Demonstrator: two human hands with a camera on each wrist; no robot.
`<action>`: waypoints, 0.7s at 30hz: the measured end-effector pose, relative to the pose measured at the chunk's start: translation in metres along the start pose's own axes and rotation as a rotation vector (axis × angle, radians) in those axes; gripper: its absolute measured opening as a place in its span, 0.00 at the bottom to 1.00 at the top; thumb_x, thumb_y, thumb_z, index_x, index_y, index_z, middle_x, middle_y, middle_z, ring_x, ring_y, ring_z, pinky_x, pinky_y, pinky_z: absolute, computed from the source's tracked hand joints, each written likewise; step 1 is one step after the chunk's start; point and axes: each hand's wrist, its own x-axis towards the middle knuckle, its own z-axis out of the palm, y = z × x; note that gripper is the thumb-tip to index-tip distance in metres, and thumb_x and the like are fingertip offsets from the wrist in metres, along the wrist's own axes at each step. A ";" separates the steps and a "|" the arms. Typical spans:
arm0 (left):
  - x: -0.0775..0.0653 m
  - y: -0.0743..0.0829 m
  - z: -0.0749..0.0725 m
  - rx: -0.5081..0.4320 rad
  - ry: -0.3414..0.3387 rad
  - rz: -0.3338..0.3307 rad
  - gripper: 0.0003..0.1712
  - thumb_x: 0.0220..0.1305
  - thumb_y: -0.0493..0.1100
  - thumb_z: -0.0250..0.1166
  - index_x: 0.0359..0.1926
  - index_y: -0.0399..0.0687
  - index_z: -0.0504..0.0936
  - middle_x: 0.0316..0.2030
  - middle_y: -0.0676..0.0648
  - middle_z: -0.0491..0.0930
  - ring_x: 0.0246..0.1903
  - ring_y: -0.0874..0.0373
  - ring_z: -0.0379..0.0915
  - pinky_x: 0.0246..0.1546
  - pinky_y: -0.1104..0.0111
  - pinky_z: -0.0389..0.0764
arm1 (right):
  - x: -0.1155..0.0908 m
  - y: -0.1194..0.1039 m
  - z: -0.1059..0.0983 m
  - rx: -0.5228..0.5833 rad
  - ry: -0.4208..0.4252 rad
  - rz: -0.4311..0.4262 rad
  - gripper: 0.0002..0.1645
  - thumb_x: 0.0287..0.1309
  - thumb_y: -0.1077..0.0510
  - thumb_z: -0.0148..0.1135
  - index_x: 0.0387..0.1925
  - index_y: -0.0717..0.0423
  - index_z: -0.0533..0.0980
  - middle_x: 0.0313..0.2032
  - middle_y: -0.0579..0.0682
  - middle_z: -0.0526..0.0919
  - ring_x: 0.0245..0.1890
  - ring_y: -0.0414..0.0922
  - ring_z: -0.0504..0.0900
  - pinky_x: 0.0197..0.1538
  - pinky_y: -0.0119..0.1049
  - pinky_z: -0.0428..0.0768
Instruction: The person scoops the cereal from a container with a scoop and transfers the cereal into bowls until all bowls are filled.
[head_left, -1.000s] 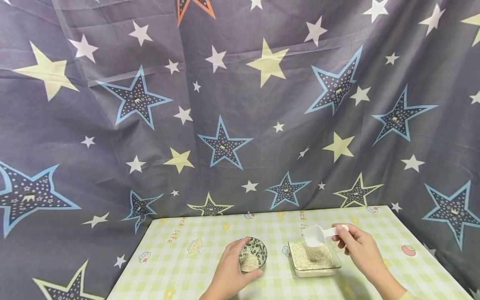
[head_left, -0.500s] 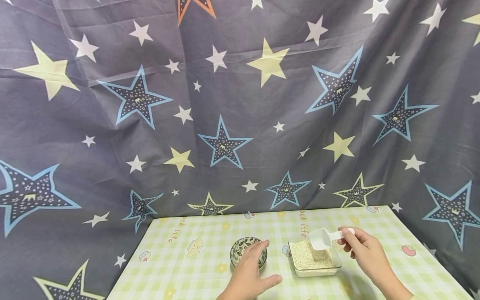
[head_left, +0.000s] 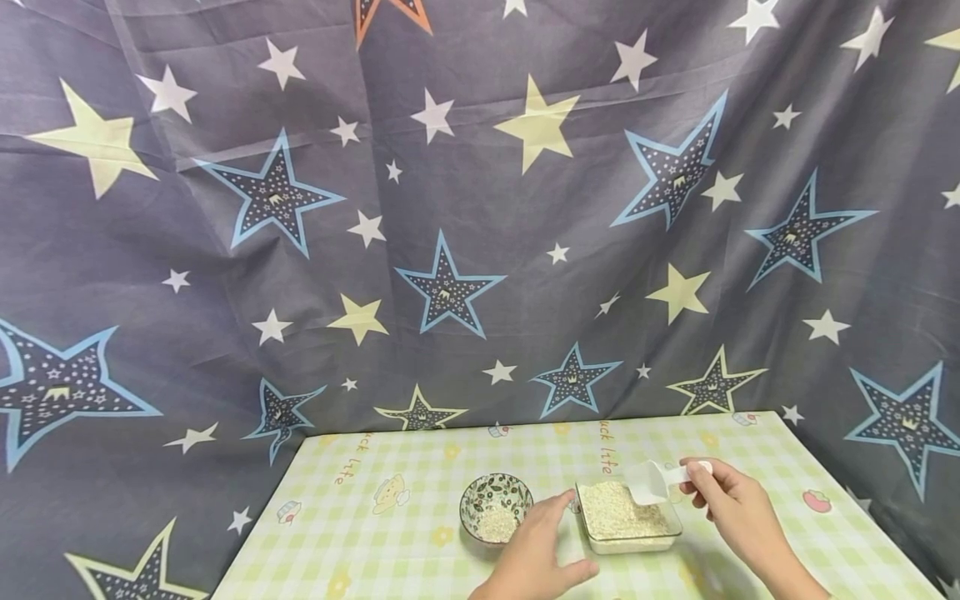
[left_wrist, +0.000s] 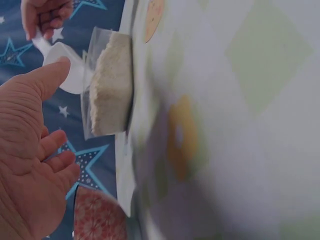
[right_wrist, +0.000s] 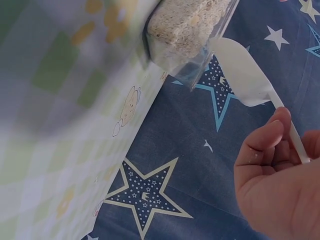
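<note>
My right hand pinches the handle of a white scoop, whose tilted cup is at the far right part of a clear rectangular container. Pale, flaky grain like oats fills most of this container. In the right wrist view the thumb and fingers hold the scoop by its thin handle. My left hand holds nothing, its thumb spread, between the container and a leaf-patterned bowl. Some of the same pale grain lies in the bowl. The left wrist view shows the bowl's reddish outside.
A green-and-white checked cloth with cartoon prints covers the table. Behind it hangs a dark curtain with stars. The bowl stands left of the container, a short gap apart.
My left hand has let go of the bowl and moved right, towards the container. The scoop in my right hand has shifted slightly right and down, closer to the grain.
</note>
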 end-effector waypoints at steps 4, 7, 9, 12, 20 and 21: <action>0.007 0.003 0.007 -0.017 -0.030 -0.029 0.56 0.60 0.64 0.78 0.82 0.51 0.63 0.78 0.47 0.70 0.76 0.46 0.68 0.75 0.48 0.75 | -0.001 0.001 0.000 -0.052 -0.004 -0.010 0.23 0.84 0.46 0.52 0.57 0.57 0.85 0.31 0.36 0.88 0.29 0.35 0.80 0.30 0.30 0.81; 0.013 0.006 0.012 -0.052 -0.047 -0.054 0.56 0.61 0.64 0.77 0.83 0.52 0.62 0.79 0.47 0.69 0.77 0.46 0.67 0.75 0.47 0.75 | -0.003 0.002 0.000 -0.122 0.002 -0.048 0.22 0.83 0.46 0.53 0.57 0.55 0.85 0.34 0.42 0.90 0.29 0.32 0.80 0.30 0.30 0.79; 0.017 0.007 0.016 -0.074 -0.044 -0.069 0.56 0.62 0.65 0.76 0.83 0.52 0.61 0.79 0.47 0.68 0.77 0.46 0.67 0.76 0.47 0.74 | -0.004 0.003 0.001 -0.169 0.016 -0.101 0.21 0.83 0.47 0.54 0.56 0.54 0.86 0.35 0.45 0.92 0.29 0.29 0.81 0.30 0.30 0.80; 0.022 0.009 0.019 -0.096 -0.027 -0.087 0.57 0.62 0.66 0.74 0.83 0.52 0.60 0.80 0.46 0.67 0.78 0.46 0.66 0.77 0.48 0.73 | -0.004 0.003 0.004 -0.228 0.040 -0.202 0.17 0.81 0.50 0.57 0.54 0.53 0.87 0.34 0.45 0.93 0.30 0.27 0.82 0.31 0.31 0.81; 0.028 0.010 0.022 -0.135 0.011 -0.085 0.56 0.64 0.65 0.74 0.82 0.44 0.62 0.79 0.42 0.69 0.77 0.42 0.67 0.77 0.48 0.73 | -0.003 0.003 0.008 -0.259 0.027 -0.246 0.16 0.81 0.51 0.58 0.52 0.54 0.87 0.33 0.44 0.93 0.30 0.31 0.86 0.31 0.31 0.82; 0.029 0.010 0.023 -0.133 0.016 -0.085 0.55 0.64 0.64 0.73 0.82 0.44 0.62 0.79 0.43 0.69 0.77 0.42 0.68 0.77 0.49 0.73 | -0.003 0.004 0.007 -0.254 0.015 -0.231 0.17 0.81 0.50 0.57 0.53 0.54 0.87 0.33 0.45 0.93 0.30 0.32 0.86 0.31 0.30 0.82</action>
